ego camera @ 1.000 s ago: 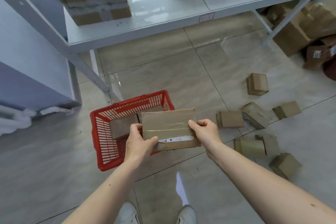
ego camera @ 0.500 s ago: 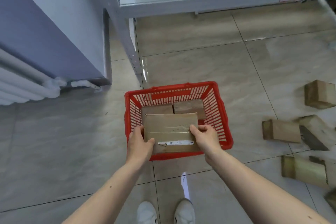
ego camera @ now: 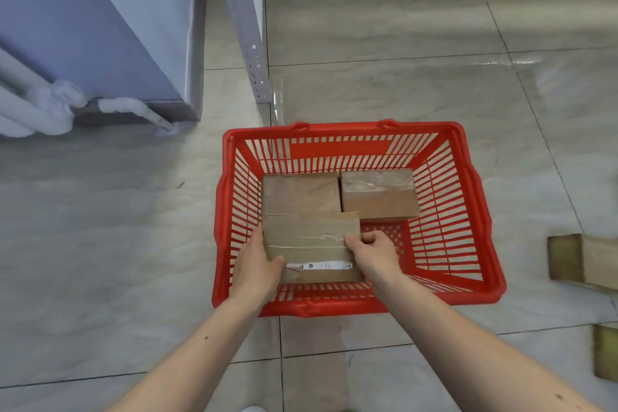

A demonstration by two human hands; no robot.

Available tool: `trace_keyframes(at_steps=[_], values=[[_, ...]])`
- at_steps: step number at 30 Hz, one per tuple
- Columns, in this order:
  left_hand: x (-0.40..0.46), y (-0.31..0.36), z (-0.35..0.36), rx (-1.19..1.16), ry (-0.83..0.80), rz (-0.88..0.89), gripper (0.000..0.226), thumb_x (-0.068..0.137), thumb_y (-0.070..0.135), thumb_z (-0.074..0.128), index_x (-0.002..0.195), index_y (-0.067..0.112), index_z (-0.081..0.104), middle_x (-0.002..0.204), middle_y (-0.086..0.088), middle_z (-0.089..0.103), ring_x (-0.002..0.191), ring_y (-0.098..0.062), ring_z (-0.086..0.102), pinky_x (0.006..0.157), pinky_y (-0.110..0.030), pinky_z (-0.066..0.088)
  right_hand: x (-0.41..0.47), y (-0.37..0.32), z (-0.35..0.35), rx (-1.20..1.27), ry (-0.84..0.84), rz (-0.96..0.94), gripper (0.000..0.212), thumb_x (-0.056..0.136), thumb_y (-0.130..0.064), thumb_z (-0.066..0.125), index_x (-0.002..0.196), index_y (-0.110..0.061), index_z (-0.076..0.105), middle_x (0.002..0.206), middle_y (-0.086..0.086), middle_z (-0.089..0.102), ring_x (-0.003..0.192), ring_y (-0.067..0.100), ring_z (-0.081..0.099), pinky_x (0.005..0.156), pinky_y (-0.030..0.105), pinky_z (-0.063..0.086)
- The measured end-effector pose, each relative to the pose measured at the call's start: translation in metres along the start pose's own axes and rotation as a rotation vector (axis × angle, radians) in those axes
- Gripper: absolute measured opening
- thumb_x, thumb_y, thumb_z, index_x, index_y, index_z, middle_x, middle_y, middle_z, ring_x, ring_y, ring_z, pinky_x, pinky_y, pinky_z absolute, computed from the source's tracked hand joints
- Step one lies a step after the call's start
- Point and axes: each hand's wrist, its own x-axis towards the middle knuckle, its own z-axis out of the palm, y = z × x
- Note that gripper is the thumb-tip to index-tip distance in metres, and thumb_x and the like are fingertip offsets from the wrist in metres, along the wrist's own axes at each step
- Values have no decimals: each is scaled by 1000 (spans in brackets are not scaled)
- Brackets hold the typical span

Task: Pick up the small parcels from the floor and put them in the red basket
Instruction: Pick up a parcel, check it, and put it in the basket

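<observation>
Flat taped parcel (ego camera: 311,244), probably light and stiff but slippery on tape, gripped at short ends by left hand (ego camera: 257,264) and right hand (ego camera: 376,256), low at seven o'clock inside red basket (ego camera: 481,221).

left hand (ego camera: 259,264): curled, gripping | right hand (ego camera: 374,254): curled, gripping | arms extended

White label strip (ego camera: 319,266) on front edge of the taped parcel (ego camera: 311,241): small dark marks and print, too blurred to read. No legible text, brand or number on other parcels or the red basket (ego camera: 481,211).
</observation>
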Motion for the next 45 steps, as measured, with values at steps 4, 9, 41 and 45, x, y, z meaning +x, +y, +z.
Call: trace_keyframes(at_steps=[4, 9, 41, 45], values=[[20, -14, 15, 120, 1, 42, 45, 88, 12, 60, 132, 19, 54, 124, -4, 65, 113, -24, 59, 94, -36, 50, 23, 13, 11, -44, 10, 43, 22, 85, -29, 61, 98, -10, 58, 98, 6, 66, 93, 24, 62, 88, 41, 51], [23, -22, 30, 214, 36, 82, 34, 92, 22, 59, 126, 17, 59, 116, -1, 67, 105, -21, 63, 85, -33, 52, 36, 27, 11, -58, 47, 100, 21, 83, -26, 62, 98, -12, 62, 98, 6, 67, 95, 25, 62, 90, 39, 49], [-54, 66, -34, 212, -183, -72, 54, 95, 40, 45, 144, 17, 42, 145, -5, 49, 131, -26, 48, 106, -41, 42, -70, -47, -48, -114, -112, 91, 45, 89, -26, 59, 130, -8, 52, 123, 9, 61, 112, 26, 59, 100, 41, 47], [-104, 122, -64, 215, -175, -31, 54, 97, 38, 46, 144, 11, 41, 147, -8, 46, 132, -26, 46, 104, -35, 38, -127, -77, -84, -26, -118, 110, 42, 84, -31, 62, 121, -11, 57, 111, 7, 64, 103, 24, 61, 96, 47, 51]])
